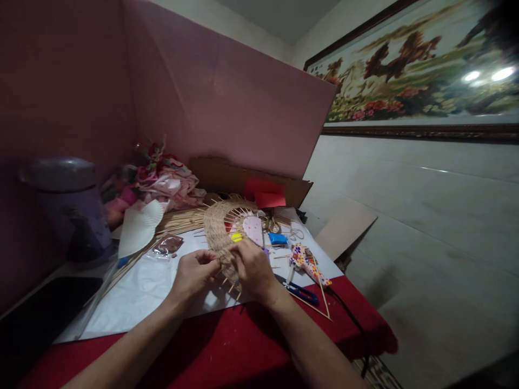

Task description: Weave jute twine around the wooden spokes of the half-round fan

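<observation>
A round woven piece (221,227) of tan cord on thin wooden sticks stands tilted on white paper (154,281). My left hand (193,273) is closed in a pinch at its near rim, fingers pressed on the weave. Just right of it, my right hand (253,267) grips the same near edge, its fingers curled over the sticks. A pink oval card (253,229) and a yellow bit (236,236) show inside the ring of sticks.
A flowered glue gun (308,263), blue-handled snips (302,293) and a blue block (278,238) lie to the right. A bundle of sticks (178,221), a white paper fan (138,227), a cardboard box (239,178), cloth flowers (166,178) and a grey pot (68,210) stand behind and left. The table has a red cloth (227,346).
</observation>
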Motion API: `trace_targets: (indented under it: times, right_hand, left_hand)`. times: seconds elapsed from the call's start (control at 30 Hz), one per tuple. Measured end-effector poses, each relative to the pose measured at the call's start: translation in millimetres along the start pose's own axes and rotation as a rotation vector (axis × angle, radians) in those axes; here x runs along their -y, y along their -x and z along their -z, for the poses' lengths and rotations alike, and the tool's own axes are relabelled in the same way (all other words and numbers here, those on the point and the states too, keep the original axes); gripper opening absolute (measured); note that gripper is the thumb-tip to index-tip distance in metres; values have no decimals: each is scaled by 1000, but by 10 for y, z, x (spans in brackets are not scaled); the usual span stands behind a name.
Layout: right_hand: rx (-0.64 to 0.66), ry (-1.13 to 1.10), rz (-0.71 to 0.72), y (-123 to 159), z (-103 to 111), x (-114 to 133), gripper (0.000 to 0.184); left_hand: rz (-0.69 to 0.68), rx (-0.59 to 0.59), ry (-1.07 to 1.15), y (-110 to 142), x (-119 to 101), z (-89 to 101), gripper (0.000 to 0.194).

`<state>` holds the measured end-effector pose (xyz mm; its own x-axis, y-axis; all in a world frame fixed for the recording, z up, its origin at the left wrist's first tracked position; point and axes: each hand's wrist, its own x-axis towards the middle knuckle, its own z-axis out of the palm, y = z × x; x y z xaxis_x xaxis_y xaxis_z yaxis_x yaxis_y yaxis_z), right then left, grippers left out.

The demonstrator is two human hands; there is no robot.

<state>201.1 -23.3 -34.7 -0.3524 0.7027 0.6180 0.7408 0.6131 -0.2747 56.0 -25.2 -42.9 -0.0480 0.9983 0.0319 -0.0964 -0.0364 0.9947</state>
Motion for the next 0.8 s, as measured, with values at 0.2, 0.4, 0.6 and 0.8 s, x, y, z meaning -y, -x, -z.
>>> trace_targets:
  times: [0.2, 0.4, 0.6, 0.8]
  right_hand:
    - [-32, 2, -63, 41, 44, 83, 5]
    - [4, -40, -103, 25, 13, 102, 11]
    - [10, -197, -221, -3, 12, 55, 8]
    - [59, -294, -216, -29, 34, 66, 11]
  left_hand:
    - [-41, 19, -50, -10, 42, 25, 14]
    - [-84, 51, -106, -42, 128, 51, 14]
    - [-110, 52, -153, -24, 104, 45, 15]
    - [-117, 41, -172, -2, 74, 47, 16]
